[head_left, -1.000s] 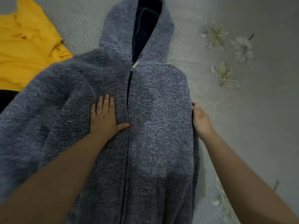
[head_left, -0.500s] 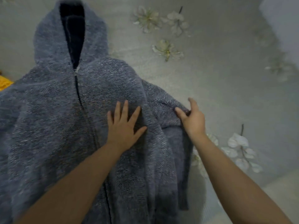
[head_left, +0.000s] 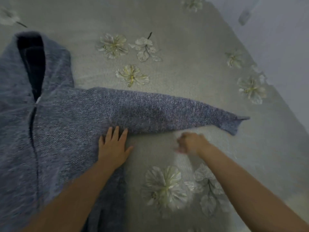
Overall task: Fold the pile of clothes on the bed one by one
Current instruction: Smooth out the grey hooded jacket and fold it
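Straight, spread fingers of the left hand (head_left: 112, 149) press the grey hoodie (head_left: 55, 131) flat at its armpit, likely pinning the body. The blurred right hand (head_left: 192, 144), just below the outstretched sleeve (head_left: 175, 111), looks loosely curled and empty, though I cannot tell for sure. The hoodie lies zipped on the flowered bedspread (head_left: 184, 77), sleeve laid out for folding.

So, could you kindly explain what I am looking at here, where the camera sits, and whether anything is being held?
There is no machine: a person wears one camera on the head, looking down at their own bare arms. A grey-blue zip hoodie lies on a bed cover printed with white flowers, with one sleeve stretched out sideways. The left hand rests flat on the hoodie's side edge. The right hand is blurred, just below the sleeve; it seems to hold nothing, but I cannot be sure.
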`<state>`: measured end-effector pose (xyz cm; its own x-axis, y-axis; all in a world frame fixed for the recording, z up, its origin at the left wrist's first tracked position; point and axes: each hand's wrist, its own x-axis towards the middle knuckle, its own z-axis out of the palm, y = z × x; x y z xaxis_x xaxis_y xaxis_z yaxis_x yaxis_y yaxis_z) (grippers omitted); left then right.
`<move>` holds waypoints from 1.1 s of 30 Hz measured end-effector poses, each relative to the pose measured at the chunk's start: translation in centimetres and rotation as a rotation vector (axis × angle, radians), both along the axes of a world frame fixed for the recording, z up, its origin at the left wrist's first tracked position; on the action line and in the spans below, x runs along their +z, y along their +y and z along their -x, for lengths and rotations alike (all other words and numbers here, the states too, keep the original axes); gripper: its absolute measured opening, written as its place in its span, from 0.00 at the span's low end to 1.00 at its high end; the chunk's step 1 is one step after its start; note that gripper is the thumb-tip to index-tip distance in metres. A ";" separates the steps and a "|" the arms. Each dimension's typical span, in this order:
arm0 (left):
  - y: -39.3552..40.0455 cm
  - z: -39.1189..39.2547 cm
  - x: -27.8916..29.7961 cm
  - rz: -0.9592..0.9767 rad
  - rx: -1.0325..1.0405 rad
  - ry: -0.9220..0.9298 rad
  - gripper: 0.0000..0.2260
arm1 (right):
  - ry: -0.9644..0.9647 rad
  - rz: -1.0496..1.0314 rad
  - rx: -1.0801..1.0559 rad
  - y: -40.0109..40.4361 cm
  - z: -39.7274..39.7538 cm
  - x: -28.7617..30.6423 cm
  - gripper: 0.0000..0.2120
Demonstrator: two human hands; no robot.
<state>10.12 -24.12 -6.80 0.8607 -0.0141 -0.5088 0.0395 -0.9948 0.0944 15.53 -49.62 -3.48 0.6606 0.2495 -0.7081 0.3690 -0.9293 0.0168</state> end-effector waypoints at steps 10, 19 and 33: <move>-4.5 -4.5 -0.7 0.031 0.077 -0.160 0.26 | -0.889 -0.633 -0.398 -8.0 -6.3 -1.0 0.18; -9.4 -7.8 -2.3 0.017 0.005 -0.066 0.29 | -0.364 -0.239 -0.333 -12.8 -8.0 -4.0 0.28; -15.7 -9.7 -4.4 0.030 -0.134 0.034 0.31 | -0.390 -0.002 -0.575 -19.7 -6.1 -5.6 0.29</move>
<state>19.83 -39.86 -11.16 0.8325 -0.1436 -0.5350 -0.0901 -0.9881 0.1250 21.60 -69.30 -9.11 0.8944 -0.2151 -0.3923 -0.2145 -0.9756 0.0457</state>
